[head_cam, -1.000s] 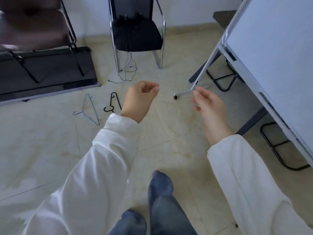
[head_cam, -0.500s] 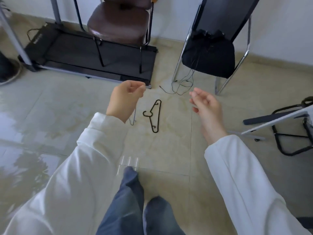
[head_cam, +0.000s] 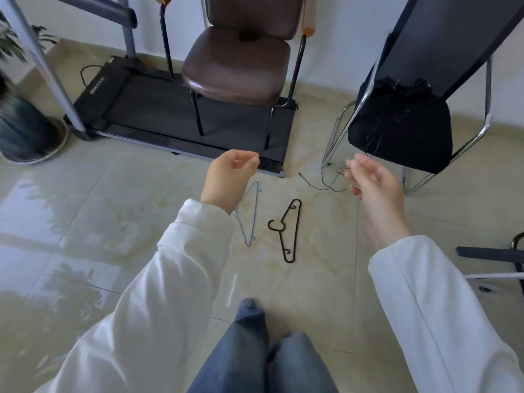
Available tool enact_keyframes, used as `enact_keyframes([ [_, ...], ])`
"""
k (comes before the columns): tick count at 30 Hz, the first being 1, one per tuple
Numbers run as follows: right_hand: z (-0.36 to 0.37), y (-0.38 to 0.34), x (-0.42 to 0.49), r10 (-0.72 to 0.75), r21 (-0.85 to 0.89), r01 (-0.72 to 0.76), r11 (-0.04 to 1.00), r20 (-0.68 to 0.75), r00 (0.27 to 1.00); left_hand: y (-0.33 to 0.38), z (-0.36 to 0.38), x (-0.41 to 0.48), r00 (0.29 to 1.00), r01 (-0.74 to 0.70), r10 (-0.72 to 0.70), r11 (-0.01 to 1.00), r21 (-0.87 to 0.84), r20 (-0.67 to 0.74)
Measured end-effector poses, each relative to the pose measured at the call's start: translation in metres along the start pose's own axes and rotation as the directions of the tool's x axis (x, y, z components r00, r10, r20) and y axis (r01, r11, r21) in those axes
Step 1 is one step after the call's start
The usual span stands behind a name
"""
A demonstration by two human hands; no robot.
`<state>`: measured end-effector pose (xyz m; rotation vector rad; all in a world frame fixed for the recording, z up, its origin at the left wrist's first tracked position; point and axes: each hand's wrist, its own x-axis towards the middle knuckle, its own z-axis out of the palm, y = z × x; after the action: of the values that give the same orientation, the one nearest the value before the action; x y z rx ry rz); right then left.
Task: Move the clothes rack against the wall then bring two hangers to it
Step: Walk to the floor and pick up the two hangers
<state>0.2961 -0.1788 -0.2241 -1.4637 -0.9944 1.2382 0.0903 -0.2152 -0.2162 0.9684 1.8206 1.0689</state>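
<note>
**Two hangers on the floor, both hands empty above them**

Several large pieces line the far wall: a black treadmill [head_cam: 181, 109] lying flat, with a brown padded chair [head_cam: 238, 66] standing on its deck, and to the right a black chair [head_cam: 402, 131] on chrome legs with thin dark cords trailing onto the tiles beneath it. They look pushed back there to keep the middle of the floor [head_cam: 85, 222] open. White lettering runs along the treadmill's left edge, too small to read. At the far right edge a pale bar and a dark bar show near the floor; I cannot tell whether they belong to the clothes rack.

Nearer, the left hand [head_cam: 226, 182] is loosely curled and the right hand [head_cam: 374, 185] is half open with fingers spread; neither grasps anything. They hover just above the task's things, likely poised to stoop and pick them up.

Smallest are those things: a black hanger [head_cam: 295, 228] and, just left of it, a thin blue hanger [head_cam: 252, 214] partly hidden by the left wrist. Both lie flat, close together but apart.
</note>
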Motion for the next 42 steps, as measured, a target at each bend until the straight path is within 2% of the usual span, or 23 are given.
enact_keyframes([
  [9,0.031,0.034,0.098,0.079,-0.091,-0.075,0.993,0.041,0.996,-0.026,0.021,0.105,0.991,0.131,-0.130,0.991,0.032,-0.021],
  [20,0.066,0.135,0.203,0.213,-0.146,-0.200,0.969,0.075,0.974,-0.128,0.064,0.226,0.947,0.315,-0.319,0.945,-0.088,-0.037],
  [26,0.076,0.249,0.243,0.238,-0.192,-0.229,0.954,0.024,0.971,-0.246,0.099,0.281,0.929,0.367,-0.368,0.930,-0.038,-0.042],
  [30,0.083,0.360,0.273,0.270,-0.248,-0.262,0.933,0.001,0.963,-0.353,0.128,0.322,0.901,0.433,-0.433,0.901,0.007,-0.041],
  [33,0.084,0.446,0.293,0.315,-0.319,-0.303,0.898,-0.015,0.949,-0.430,0.150,0.347,0.876,0.481,-0.480,0.876,0.029,-0.038],
  [37,0.080,0.547,0.315,0.370,-0.382,-0.346,0.857,-0.012,0.929,-0.523,0.176,0.379,0.878,0.477,-0.471,0.875,0.084,-0.079],
  [42,0.072,0.649,0.342,0.457,-0.374,-0.439,0.817,-0.044,0.889,-0.621,0.207,0.411,0.843,0.537,-0.534,0.831,0.148,-0.059],
])
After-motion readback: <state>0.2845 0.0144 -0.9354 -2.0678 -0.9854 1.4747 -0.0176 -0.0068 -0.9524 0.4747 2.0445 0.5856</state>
